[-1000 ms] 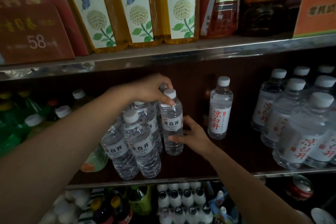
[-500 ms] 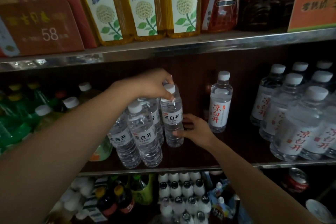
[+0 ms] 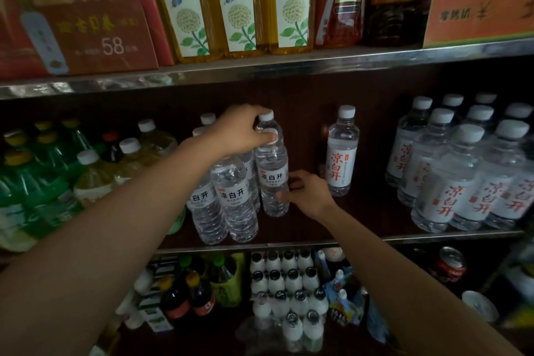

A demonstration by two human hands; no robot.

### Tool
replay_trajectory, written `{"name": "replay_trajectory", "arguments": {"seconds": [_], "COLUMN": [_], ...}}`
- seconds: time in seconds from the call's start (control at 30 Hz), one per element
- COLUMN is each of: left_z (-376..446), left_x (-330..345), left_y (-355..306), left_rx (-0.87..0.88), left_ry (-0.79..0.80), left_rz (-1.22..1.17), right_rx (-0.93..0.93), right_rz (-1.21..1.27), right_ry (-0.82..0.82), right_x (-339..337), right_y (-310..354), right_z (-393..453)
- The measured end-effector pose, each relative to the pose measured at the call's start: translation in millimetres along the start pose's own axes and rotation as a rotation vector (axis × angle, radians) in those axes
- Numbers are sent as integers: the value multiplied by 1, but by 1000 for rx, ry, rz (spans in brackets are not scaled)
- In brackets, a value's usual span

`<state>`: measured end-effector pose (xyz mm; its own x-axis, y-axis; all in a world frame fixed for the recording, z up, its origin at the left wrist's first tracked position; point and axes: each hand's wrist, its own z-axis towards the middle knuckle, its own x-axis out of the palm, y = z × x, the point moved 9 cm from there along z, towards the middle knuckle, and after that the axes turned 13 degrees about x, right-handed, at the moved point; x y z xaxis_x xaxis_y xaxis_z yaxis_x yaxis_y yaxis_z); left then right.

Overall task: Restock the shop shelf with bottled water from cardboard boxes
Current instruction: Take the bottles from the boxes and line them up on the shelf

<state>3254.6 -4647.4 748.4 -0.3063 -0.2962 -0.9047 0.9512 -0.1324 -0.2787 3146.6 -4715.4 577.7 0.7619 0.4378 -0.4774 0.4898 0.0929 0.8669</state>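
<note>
The left hand (image 3: 239, 131) is curled over the caps of the small water bottles on the middle shelf (image 3: 361, 237), fingers wrapped around the neck of the rightmost bottle (image 3: 273, 173) of that cluster, which stands upright toward the far side of the board. The right hand (image 3: 307, 193) is set low beside the same bottle, fingertips touching its lower body, fingers loosely bent and nothing enclosed. Two near bottles (image 3: 237, 199) stand just left of it, packed close; whether they touch cannot be told. A single red-label bottle (image 3: 341, 153) stands apart to the right, and a block of larger bottles (image 3: 462, 170) fills the far right. Risk noted: a top-held bottle pushed at its base can pivot and tip, likely into the close-packed neighbours. The near pair sits close to the shelf edge, so a knock is judged able to send one off onto the goods below. No cardboard box is in view.
</note>
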Motion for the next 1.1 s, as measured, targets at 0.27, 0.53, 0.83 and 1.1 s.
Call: {"name": "replay_trajectory", "arguments": {"seconds": [0.27,0.53,0.83,1.1], "left_z": [2,2,4,3], "left_x": [5,7,11,13], "left_y": [-2,-4,-4,-7], "left_rx": [-15,-7,-20,-17], "left_ry": [-51,-23,0,20], "left_rz": [-48,-43,-39,-35], "right_rx": [24,14,30,37], "right_rz": [33,-19,9,8], "right_ry": [-42,-36,-13,5], "right_x": [-1,1,6,7], "right_y": [6,4,4,4], "right_z": [0,-4,-3,-4]}}
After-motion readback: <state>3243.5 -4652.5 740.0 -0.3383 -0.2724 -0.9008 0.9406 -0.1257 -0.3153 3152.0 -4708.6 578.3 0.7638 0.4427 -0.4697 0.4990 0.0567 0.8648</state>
